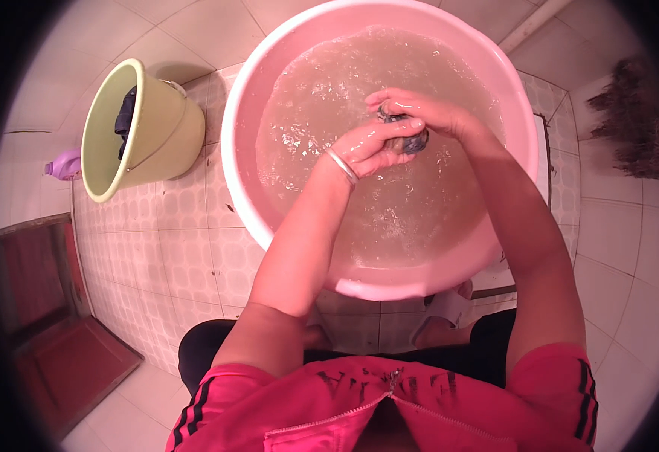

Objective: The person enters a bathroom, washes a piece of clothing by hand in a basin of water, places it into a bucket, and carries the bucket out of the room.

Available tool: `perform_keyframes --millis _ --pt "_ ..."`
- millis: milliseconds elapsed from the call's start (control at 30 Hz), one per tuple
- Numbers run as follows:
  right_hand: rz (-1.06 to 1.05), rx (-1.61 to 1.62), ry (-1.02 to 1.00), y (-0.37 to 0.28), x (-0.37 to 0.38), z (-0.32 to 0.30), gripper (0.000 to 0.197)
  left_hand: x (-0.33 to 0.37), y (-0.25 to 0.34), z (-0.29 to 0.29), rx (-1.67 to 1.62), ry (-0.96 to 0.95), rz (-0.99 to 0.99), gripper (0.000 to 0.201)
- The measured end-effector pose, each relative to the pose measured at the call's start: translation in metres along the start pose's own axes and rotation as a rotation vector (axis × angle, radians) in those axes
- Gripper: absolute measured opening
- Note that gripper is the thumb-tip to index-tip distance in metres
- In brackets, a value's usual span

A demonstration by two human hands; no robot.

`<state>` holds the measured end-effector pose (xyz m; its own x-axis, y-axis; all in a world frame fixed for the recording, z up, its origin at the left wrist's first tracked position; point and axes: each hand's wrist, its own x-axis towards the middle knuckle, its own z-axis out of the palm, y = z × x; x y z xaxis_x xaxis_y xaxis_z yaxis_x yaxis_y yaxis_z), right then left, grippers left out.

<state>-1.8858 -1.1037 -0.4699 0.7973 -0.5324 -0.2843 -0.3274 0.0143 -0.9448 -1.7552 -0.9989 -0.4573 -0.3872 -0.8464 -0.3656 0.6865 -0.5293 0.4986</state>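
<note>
A small dark cloth (407, 139) is pinched between both hands above the middle of the pink basin (360, 286), just over the murky, sudsy water (322, 113). The left hand (367, 147), a bangle (342, 166) at its wrist, is closed on the cloth from below; the right hand (420, 109) is pressed together over it from above. On the tiled floor (179, 256), toward its left edge, a pale green bucket (156, 143) with dark clothing inside is seen, a purple bottle (64, 164) just beside it.
</note>
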Motion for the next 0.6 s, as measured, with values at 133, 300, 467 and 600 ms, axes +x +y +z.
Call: perform_keyframes --millis 133,300,467,600 --pt "-0.055 0.132 -0.113 0.0 -0.005 0.009 0.038 0.009 -0.013 0.013 0.353 0.025 -0.169 0.027" --pt "-0.017 0.366 0.222 0.001 -0.002 0.027 0.024 0.021 -0.043 0.015 0.605 0.321 -0.012 0.025" --pt "0.109 0.537 0.525 0.019 0.002 0.045 0.023 0.039 -0.071 -0.012 1.129 0.431 0.552 0.044" --pt "0.202 0.591 0.615 0.043 0.012 0.031 0.039 0.048 -0.062 -0.032 1.169 0.589 0.164 0.052"
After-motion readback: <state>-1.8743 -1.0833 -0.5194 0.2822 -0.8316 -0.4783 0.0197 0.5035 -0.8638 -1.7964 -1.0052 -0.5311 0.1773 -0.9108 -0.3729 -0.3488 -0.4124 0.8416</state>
